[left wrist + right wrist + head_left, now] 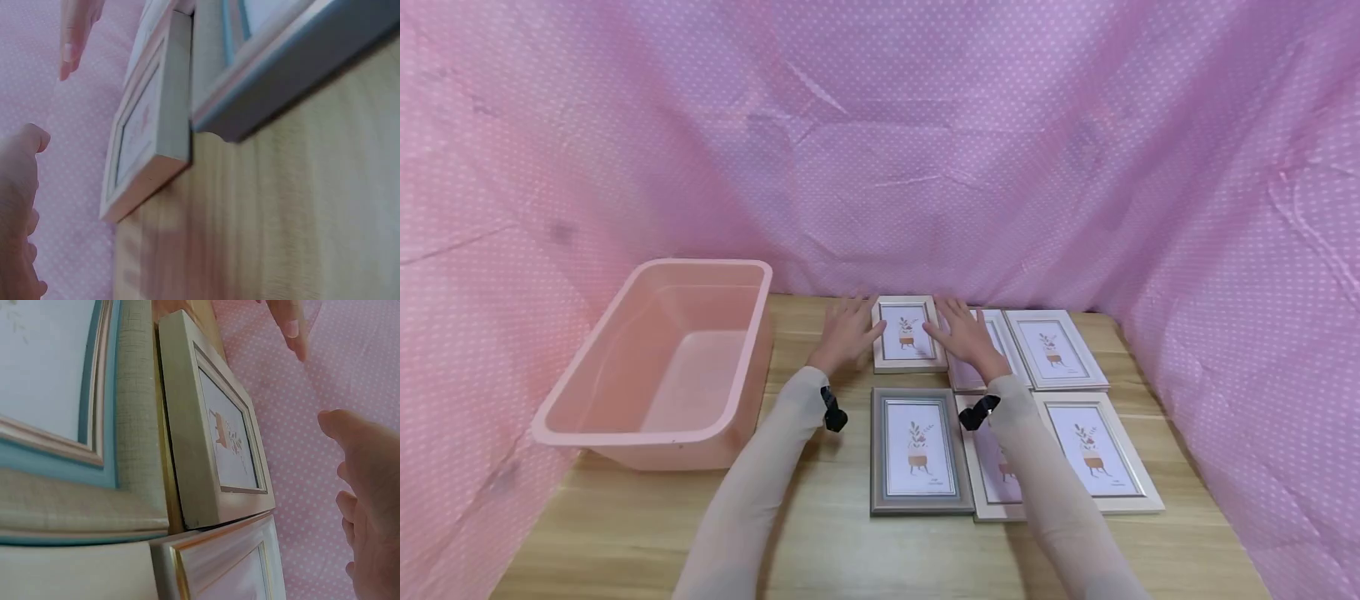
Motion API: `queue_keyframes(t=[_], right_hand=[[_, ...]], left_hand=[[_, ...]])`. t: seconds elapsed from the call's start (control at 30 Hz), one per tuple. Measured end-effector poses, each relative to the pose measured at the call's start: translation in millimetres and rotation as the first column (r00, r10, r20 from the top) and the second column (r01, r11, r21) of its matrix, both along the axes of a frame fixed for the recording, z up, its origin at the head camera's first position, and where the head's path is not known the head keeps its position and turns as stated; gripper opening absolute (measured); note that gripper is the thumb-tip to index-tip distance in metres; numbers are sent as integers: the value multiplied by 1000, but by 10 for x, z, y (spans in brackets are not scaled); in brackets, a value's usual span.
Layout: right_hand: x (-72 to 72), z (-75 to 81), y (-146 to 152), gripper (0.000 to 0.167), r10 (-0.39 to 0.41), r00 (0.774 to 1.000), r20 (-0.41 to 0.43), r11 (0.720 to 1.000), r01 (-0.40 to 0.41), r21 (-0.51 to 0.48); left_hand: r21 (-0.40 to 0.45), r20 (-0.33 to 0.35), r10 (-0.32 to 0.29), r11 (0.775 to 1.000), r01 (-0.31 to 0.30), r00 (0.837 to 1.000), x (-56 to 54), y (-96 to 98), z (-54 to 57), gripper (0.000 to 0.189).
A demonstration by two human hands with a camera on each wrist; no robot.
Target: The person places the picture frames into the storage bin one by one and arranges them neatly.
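Observation:
A small cream picture frame [908,333] lies face up at the back middle of the table, its print showing a potted plant. My left hand [846,335] hovers by its left edge, fingers spread. Over its right side is my right hand [967,338], also with straight, spread fingers. Both wrist views show the hands above the frame and apart from it, holding nothing. Nearer me lies a larger grey-brown picture frame [920,450] with blue inner trim. My right hand and forearm partly cover two pale frames beside these.
To the left stands a pink plastic basin [752,350] with nothing visible inside. At the right lie a white picture frame [1057,350] and a cream one [1092,450], edges close together. Pink dotted cloth [880,167] hangs behind and around the wooden table [850,550].

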State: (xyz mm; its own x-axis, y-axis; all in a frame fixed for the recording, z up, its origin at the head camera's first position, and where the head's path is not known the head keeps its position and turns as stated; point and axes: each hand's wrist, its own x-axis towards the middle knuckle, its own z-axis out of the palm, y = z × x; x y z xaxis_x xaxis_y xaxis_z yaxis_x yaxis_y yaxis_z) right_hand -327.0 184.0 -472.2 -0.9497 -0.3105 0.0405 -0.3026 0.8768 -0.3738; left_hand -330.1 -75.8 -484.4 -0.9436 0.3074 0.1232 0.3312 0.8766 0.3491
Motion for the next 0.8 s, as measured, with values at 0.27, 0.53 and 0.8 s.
queue_keyframes(t=[0.27,0.53,0.8], right_hand=[[-26,129,2,75,-12,1000,-7,999,11,-34],[-118,403,-100,78,15,1000,-20,982,-19,-190],[-76,724,-458,72,98,992,-80,935,-119,-335]], left_hand=[[16,0,36,999,-36,999,-133,95,396,71],[32,-10,42,999,-41,999,-264,84,1027,70],[-51,-62,50,997,-53,997,-233,-302,1620,66]])
